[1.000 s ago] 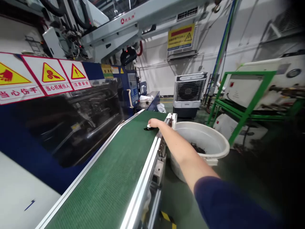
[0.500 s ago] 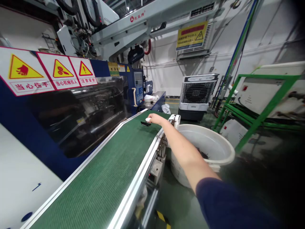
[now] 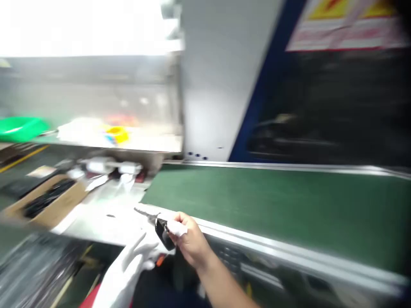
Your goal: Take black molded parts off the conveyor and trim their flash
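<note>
View swung round, right hand now pinching the black molded part up off the green conveyor belt, white glove newly just beside it

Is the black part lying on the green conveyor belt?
No, the black part is gripped in the right hand, just off the green conveyor belt.

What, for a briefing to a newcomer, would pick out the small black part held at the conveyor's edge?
Start at the green belt conveyor and follow its silver near rail toward its left end. There, a bare right hand pinches a small glossy black part. Unlike the white glove beside it, the part is dark, with a thin grey tip pointing left, though blur hides finer detail.
</note>
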